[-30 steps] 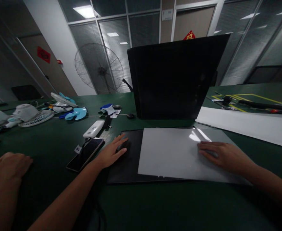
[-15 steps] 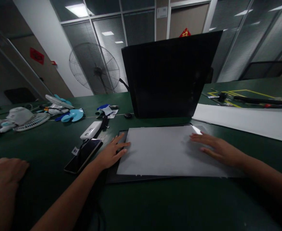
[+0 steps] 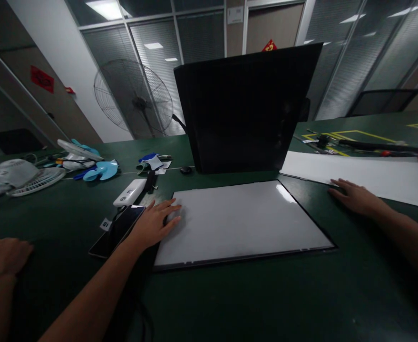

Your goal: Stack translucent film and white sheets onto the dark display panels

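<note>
The white sheet (image 3: 240, 221) lies flat in the middle of the green table (image 3: 230, 304). The left hand (image 3: 155, 221) rests on the sheet's edge at 9 o'clock, fingers spread flat, holding nothing. The right hand (image 3: 354, 197) lies flat and empty on the table at 2 o'clock from the sheet, just beside a white board (image 3: 373, 178). A phone (image 3: 118, 230) lies at 9 o'clock, and a dark screen (image 3: 244, 109) stands at 12 o'clock.

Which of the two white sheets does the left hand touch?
The middle white sheet; the left hand lies flat on its left edge. The long white sheet lies farther right, by the right hand.
</note>
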A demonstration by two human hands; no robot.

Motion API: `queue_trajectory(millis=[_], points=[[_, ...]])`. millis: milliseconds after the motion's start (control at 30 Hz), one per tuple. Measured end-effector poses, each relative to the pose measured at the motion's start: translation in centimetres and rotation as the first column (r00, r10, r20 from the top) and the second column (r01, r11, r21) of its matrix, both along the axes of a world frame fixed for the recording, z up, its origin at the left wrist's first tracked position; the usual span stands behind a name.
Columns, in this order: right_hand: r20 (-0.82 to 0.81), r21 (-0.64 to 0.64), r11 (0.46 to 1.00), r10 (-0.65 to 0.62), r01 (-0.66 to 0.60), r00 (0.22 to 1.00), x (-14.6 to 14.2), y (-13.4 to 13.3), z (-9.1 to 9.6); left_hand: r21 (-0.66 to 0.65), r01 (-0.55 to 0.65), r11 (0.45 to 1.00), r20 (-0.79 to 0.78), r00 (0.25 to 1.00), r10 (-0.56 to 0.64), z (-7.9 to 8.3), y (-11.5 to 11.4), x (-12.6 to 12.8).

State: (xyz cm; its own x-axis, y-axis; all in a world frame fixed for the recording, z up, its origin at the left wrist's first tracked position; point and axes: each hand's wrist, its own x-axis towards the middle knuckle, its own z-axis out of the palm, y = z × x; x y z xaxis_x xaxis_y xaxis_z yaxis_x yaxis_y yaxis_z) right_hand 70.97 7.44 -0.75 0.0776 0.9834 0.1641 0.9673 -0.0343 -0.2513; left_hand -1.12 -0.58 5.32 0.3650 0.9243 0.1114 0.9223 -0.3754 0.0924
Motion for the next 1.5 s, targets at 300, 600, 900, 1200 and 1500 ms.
queue_trajectory(millis=[300,600,900,1200,1500], points=[[0.229,-0.085,0.984,-0.135,0.158,0.964,-3.9,-2.0,4.1,-0.023,0.007,1.000,0.079,0.997,-0.005,-0.7,-0.2,0.6],[0.217,0.002,0.933,-0.351,0.359,0.911,-5.6,-3.5,5.8,-0.039,0.000,0.999,0.133,0.991,0.005,-0.7,-0.4,0.2],[0.163,0.199,0.977,0.047,-0.079,0.985,-17.0,-8.3,7.5,-0.018,-0.073,0.997,0.055,0.996,0.074,-0.6,-0.1,0.6],[0.146,0.013,0.792,0.602,-0.610,0.785,-21.5,-10.4,5.4,0.005,-0.081,0.997,0.107,0.991,0.080,-1.2,0.0,0.4],[-0.085,-0.088,0.524,0.843,-0.847,0.531,-24.4,-12.8,7.0,-0.001,-0.091,0.996,0.106,0.990,0.091,-1.2,0.0,0.3]])
